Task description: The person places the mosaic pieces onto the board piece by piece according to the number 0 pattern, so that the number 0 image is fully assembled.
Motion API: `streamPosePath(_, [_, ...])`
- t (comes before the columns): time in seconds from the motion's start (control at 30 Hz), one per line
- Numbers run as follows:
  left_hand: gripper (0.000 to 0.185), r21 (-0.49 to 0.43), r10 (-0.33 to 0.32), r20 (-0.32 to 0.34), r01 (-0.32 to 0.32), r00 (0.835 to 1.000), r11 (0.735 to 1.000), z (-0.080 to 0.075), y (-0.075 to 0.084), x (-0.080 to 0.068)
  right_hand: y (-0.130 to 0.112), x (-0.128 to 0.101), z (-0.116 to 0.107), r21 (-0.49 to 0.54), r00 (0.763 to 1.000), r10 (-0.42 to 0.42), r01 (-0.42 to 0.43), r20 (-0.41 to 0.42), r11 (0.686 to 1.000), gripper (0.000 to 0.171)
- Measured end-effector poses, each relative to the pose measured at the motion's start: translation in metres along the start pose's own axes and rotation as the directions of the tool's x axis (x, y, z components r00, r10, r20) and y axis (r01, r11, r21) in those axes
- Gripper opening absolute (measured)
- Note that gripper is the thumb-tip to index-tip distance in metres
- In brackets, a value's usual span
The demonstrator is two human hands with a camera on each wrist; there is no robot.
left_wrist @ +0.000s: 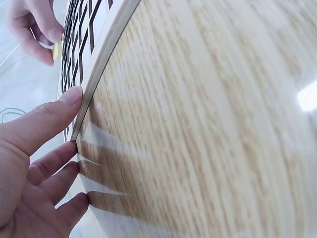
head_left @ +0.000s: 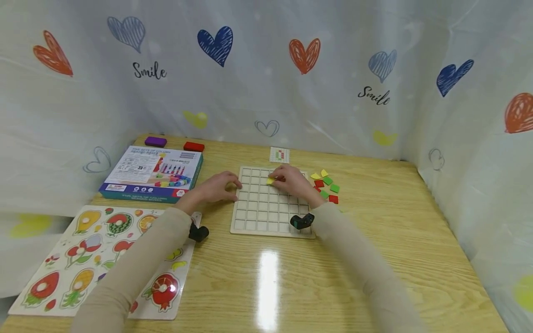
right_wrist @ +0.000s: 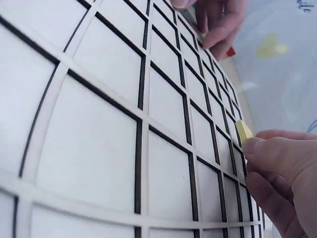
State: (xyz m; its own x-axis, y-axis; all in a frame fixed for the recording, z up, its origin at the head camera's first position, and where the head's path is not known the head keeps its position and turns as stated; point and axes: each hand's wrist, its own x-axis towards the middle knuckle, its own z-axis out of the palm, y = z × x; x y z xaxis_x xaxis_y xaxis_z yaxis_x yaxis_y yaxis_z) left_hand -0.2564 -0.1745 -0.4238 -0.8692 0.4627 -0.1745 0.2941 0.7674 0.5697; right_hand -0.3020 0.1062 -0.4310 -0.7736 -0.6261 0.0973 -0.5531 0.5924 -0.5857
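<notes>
Yellow tile (head_left: 270, 181) pinched by right hand (head_left: 294, 182) over grid board (head_left: 258, 212).

- Light wooden table (head_left: 374, 259), glossy.
- Pale wooden grid board (head_left: 258, 208) at centre.
- Loose red, green and yellow tiles (head_left: 325, 186) beside the board's right edge.
- Small pattern card (head_left: 279, 155) near the far edge.
- Teal game box (head_left: 152, 174) by the far-left corner, purple block (head_left: 155, 141) and red block (head_left: 194, 146) behind it.
- Fruit puzzle board (head_left: 71, 259) at the left edge.

A blue game box (head_left: 151, 174) lies far left on the wooden table (head_left: 374, 259), a purple block (head_left: 155, 141) and a red block (head_left: 193, 146) beyond it. A fruit puzzle board (head_left: 79, 259) sits near left.
</notes>
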Motion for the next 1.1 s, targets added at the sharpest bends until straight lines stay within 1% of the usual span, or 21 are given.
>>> streamPosePath(0.07, [0.035,0.003,-0.005,0.003,0.005,1.000,1.000,0.000,0.000,0.000,-0.001,0.005,0.004,0.001,1.000,0.001,-0.001,0.002,1.000,0.026])
streamPosePath(0.27, [0.036,0.010,-0.001,0.008,0.001,1.000,1.000,0.000,0.001,0.001,-0.001,0.013,0.011,-0.045,1.000,0.010,-0.009,0.019,0.999,0.027])
streamPosePath(0.4, [0.036,0.006,0.003,0.010,-0.003,1.000,1.000,-0.001,0.002,0.001,-0.001,0.013,0.012,-0.041,1.000,0.027,-0.027,0.015,0.999,0.028])
streamPosePath(0.63, [0.036,-0.002,-0.009,0.009,0.009,1.000,1.000,-0.002,0.004,-0.001,-0.002,0.012,0.012,-0.042,1.000,0.007,-0.007,0.005,0.999,0.024])
streamPosePath(0.9, [0.036,0.000,-0.006,0.002,0.006,1.000,1.000,-0.002,0.003,-0.002,-0.002,0.015,0.015,-0.043,1.000,0.000,0.000,-0.001,0.999,0.023])
streamPosePath(1.0, [0.036,-0.004,-0.002,0.002,0.002,1.000,1.000,-0.002,0.003,-0.002,-0.002,0.015,0.014,-0.040,1.000,0.019,-0.018,0.007,0.999,0.023])
streamPosePath(1.1, [0.036,-0.003,0.006,0.002,-0.006,1.000,1.000,-0.002,0.004,-0.001,-0.002,0.014,0.013,-0.025,1.000,0.020,-0.020,0.019,1.000,0.024])
